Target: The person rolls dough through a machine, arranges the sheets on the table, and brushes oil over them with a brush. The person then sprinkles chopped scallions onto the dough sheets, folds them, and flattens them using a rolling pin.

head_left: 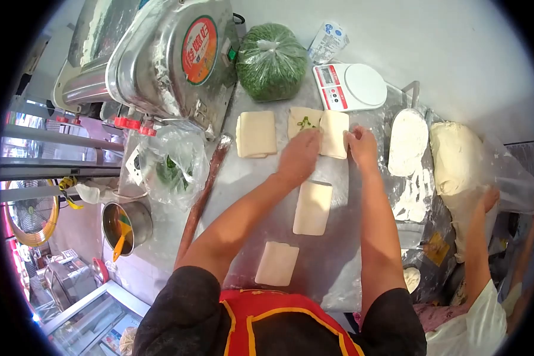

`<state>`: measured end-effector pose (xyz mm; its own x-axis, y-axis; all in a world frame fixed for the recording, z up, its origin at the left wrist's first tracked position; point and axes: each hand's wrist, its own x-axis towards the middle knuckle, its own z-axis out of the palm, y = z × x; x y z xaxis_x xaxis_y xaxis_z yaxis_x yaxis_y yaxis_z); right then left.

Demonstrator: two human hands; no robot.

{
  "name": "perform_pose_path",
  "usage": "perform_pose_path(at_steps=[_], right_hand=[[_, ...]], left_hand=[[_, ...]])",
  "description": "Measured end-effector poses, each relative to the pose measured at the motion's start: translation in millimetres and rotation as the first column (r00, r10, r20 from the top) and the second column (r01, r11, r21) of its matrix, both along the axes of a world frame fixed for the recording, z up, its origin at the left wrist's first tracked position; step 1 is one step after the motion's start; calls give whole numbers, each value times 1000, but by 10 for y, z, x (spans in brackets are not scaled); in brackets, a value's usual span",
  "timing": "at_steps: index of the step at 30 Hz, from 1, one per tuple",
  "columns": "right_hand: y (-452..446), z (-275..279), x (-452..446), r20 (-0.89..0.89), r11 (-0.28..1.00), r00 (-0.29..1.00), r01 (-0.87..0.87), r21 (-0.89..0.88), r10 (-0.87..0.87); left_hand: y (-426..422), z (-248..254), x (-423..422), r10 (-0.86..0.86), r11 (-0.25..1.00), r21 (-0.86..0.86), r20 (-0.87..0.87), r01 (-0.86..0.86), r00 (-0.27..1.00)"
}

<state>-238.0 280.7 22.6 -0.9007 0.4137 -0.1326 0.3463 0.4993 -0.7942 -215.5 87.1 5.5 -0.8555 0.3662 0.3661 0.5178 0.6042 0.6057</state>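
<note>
A pale rectangular dough sheet [335,133] lies at the back of the metal table, between my two hands. My right hand [363,145] pinches its right edge between thumb and fingers. At its left edge are the curled fingers of my left hand [301,155], closed on the dough; their tips are partly hidden. Just behind that hand lies another dough piece [295,116] with chopped greens [306,123] on it. To the left is a stack of dough sheets [257,134]. Closer to me lie two more sheets, a middle dough sheet [312,207] and a near dough sheet [277,263].
A steel dough machine [166,65], a bag of chopped greens [272,62] and a white scale [350,86] stand at the back. A rolling pin [204,196] and a pot with a brush [127,228] are left. At right, another person's hand [489,199] touches plastic near a large dough mass [457,157].
</note>
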Motion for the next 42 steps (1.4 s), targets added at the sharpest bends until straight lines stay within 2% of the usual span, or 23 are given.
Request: perform_pose_path(at_steps=[2,4,5,7,8,11,13,14,16,17,18,19,21,24,28,30,31,33,34,37,42], right_hand=[[-33,-29,-37,49,982,998,49,-181,-41],[-50,125,-117,211,963,977,30,-268,29],[-61,172,-136,293,950,954,29,-312,67],[11,-59,-210,273,829,959,89,-552,78],[59,-187,-253,259,744,962,114,-658,83],[-260,227,-187,137,852,987,4,-523,80],[-500,281,-167,31,884,988,-123,-451,154],[-584,290,-155,-21,894,981,-184,-408,192],[-698,300,-81,-115,832,975,-220,-509,188],[-732,304,-70,-166,795,969,-244,-555,181],[-681,155,-68,-183,883,968,-233,-408,171],[-610,48,-47,-144,911,976,-205,-358,163],[-500,-78,-21,-71,957,988,-148,-248,134],[-518,-248,-14,-29,917,989,-144,-371,143],[-608,-271,-88,-20,925,988,-148,-350,151],[-636,-218,-68,-47,928,989,-146,-343,138],[-639,-244,-64,-52,906,991,-136,-400,126],[-613,-283,-60,-57,856,993,-118,-504,104],[-588,-268,-59,-52,865,993,-121,-487,110],[-548,-215,-26,-24,880,991,-130,-458,134],[-575,-60,-58,38,862,989,-108,-495,145]], left_hand=[[254,20,-3,-48,998,52,24,47,999],[477,42,10,-74,992,100,-2,74,997],[549,1,14,-24,991,129,36,19,999],[625,-151,-52,74,979,180,113,-94,991],[616,-202,-114,58,962,243,250,-121,967],[474,-134,-297,-75,826,470,638,-311,766],[225,323,-337,-287,582,575,807,-574,517],[154,489,-318,-221,578,550,817,-603,533],[37,706,-297,-85,563,503,825,-656,559],[-27,507,-349,122,710,421,716,-564,688],[-88,143,-410,284,824,288,537,-489,795],[-120,-53,-442,386,892,118,306,-437,870],[-117,-32,-422,393,892,106,299,-440,869],[-115,0,-392,384,897,94,320,-432,866],[-125,62,-440,380,891,72,422,-448,823],[-114,63,-449,377,894,78,400,-440,836],[-105,59,-454,374,896,84,390,-437,842],[-89,52,-481,334,895,105,484,-433,809],[-78,53,-485,314,893,117,529,-434,788],[26,2,-421,324,830,276,468,-484,822],[21,4,-131,336,719,408,505,-563,795]])
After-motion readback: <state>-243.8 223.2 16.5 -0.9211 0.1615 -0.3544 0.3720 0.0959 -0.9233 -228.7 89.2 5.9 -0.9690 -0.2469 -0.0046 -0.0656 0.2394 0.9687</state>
